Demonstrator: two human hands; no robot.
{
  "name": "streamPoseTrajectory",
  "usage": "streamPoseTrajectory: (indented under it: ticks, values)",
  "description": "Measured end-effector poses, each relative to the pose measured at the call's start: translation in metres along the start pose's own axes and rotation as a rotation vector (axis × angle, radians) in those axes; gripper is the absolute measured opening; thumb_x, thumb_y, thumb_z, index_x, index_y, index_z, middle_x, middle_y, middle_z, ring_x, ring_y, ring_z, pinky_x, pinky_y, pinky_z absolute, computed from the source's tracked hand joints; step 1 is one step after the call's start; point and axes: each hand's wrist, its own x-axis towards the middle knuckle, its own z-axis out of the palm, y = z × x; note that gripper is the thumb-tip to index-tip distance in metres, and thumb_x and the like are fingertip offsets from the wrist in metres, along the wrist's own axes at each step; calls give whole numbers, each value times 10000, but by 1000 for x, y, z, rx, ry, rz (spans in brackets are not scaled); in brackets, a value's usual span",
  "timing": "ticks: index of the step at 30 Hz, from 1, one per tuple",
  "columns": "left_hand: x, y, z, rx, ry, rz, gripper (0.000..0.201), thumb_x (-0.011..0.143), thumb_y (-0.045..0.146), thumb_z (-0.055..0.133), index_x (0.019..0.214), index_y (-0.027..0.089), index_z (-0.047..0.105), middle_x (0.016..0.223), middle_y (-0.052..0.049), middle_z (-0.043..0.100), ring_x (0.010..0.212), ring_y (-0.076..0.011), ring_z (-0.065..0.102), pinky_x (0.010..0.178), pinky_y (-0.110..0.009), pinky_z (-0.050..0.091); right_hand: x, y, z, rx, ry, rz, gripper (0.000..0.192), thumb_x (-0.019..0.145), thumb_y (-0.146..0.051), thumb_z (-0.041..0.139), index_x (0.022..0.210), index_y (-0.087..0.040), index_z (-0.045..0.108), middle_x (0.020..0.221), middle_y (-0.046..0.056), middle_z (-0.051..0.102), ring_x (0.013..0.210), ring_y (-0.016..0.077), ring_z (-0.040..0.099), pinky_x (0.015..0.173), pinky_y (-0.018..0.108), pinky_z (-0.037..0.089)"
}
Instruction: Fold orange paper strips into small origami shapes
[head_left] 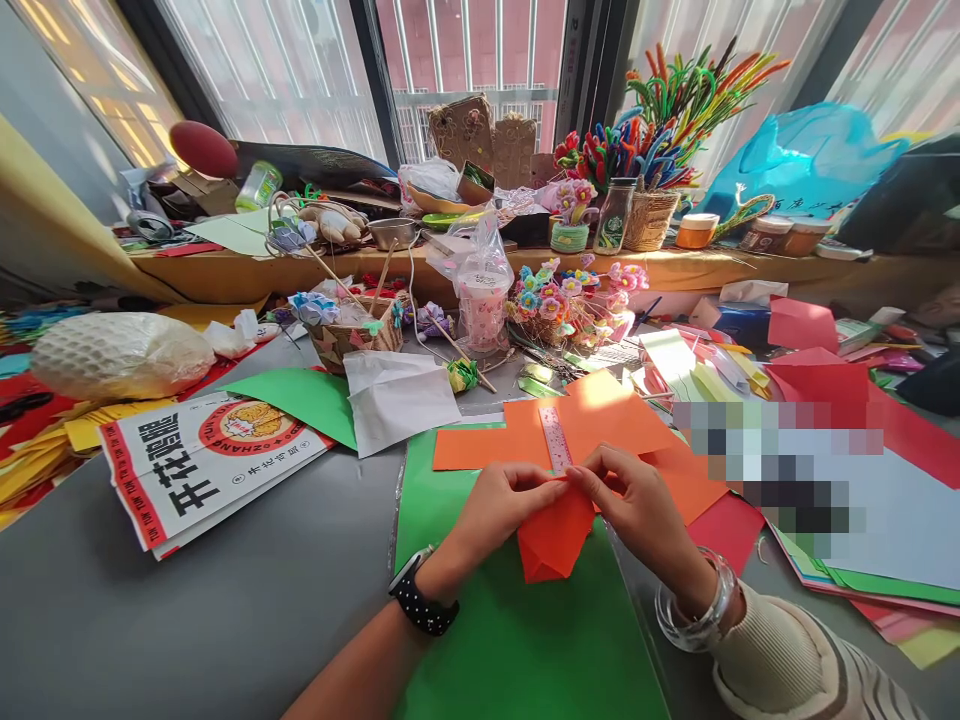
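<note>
Both hands pinch a folded piece of orange paper (553,540) above a green sheet (517,640) on the table. My left hand (504,510) has thumb and fingertips closed on its upper left edge. My right hand (634,505) grips the same piece from the right, its fingertips almost meeting the left ones. The paper's lower end shows a pointed fold. Just beyond the fingertips lies a pink patterned ruler (553,440), resting on flat orange sheets (472,447). Part of the folded paper is hidden behind the fingers.
Left lies a printed paper bag (202,460), near a crumpled white paper (401,400). A bagged pink cup (482,305) and a basket of crocheted flowers (555,305) stand behind. Stacked coloured paper (892,500) lies right. Pipe cleaners (675,110) crowd the windowsill.
</note>
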Motion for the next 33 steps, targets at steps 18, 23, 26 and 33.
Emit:
streamPoseTrajectory:
  ticks: [18, 23, 26, 33]
  values:
    - [1, -4, -1, 30, 100, 123, 249, 650, 357, 582, 685, 112, 605, 709, -55, 626, 655, -140, 549, 564, -210, 418, 1, 5, -1, 98, -72, 79, 241, 787, -357, 440, 672, -173, 545, 662, 21, 550, 614, 140, 527, 533, 229, 437]
    - [2, -3, -4, 125, 90, 145, 276, 688, 369, 538, 728, 110, 623, 732, -68, 636, 676, -155, 559, 574, -216, 427, 2, 4, -5, 107, -79, 71, 192, 757, -337, 489, 713, -170, 576, 721, 34, 587, 670, 152, 552, 573, 237, 456]
    - [2, -2, -5, 207, 101, 152, 289, 696, 383, 521, 717, 115, 626, 722, -66, 638, 670, -159, 558, 566, -216, 425, 2, 3, -6, 118, -101, 91, 205, 762, -346, 481, 709, -171, 575, 715, 37, 588, 670, 153, 555, 578, 243, 463]
    - [1, -2, -6, 293, 38, 196, 302, 732, 383, 466, 739, 136, 640, 742, -50, 649, 691, -159, 561, 588, -212, 422, 4, 5, -8, 165, -187, 137, 242, 745, -377, 493, 724, -162, 600, 710, 36, 607, 665, 154, 560, 559, 232, 453]
